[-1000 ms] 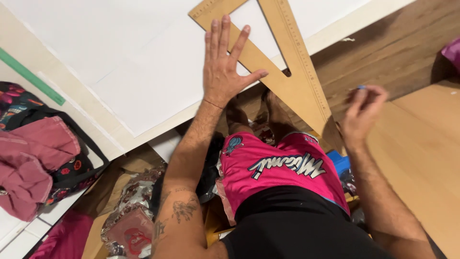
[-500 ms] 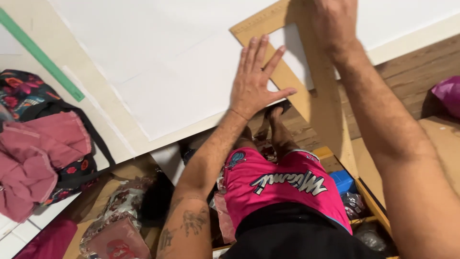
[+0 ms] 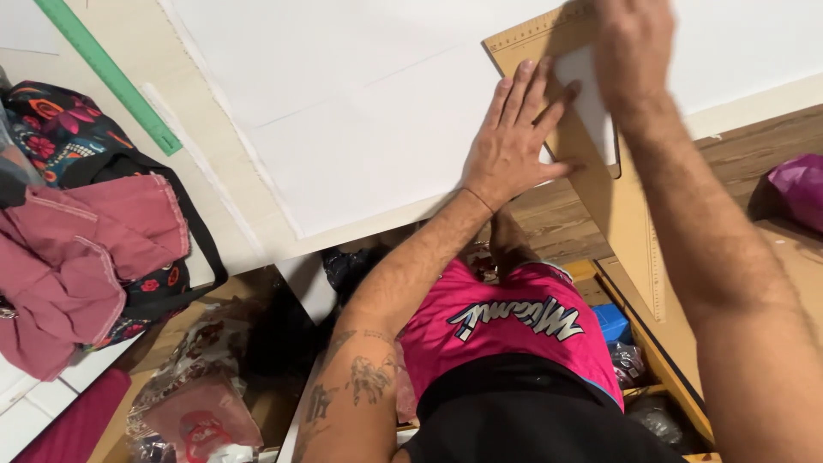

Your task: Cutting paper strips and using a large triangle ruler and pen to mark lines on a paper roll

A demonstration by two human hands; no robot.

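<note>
At the far left, at about nine o'clock in the view, a pink cloth (image 3: 77,257) lies bunched over a dark flowered bag (image 3: 64,129) whose black strap loops down beside it. Just above, toward ten o'clock, a green ruler (image 3: 107,73) lies slanted on the pale counter (image 3: 223,206). A large white sheet (image 3: 360,111) covers the middle of the counter from eleven to one o'clock, its lower corner near the counter's edge. Low at seven o'clock, a clear plastic bag (image 3: 193,403) with red print sits below the counter. At the centre, the left hand (image 3: 514,146) lies flat, palm down, its fingers (image 3: 523,90) spread wide and pointing toward twelve o'clock, pressing on the sheet and on the near edge of a wooden set square (image 3: 626,206). The set square lies on the sheet at about one o'clock, its long arm running down past the counter's edge toward four o'clock. The right hand (image 3: 634,51) is at one o'clock, over the upper part of the set square, blurred; its fingers are cut off by the top of the view, so I cannot tell whether they grip anything. At six o'clock are pink shorts (image 3: 506,330). A purple bag (image 3: 797,189) lies at three o'clock.
</note>
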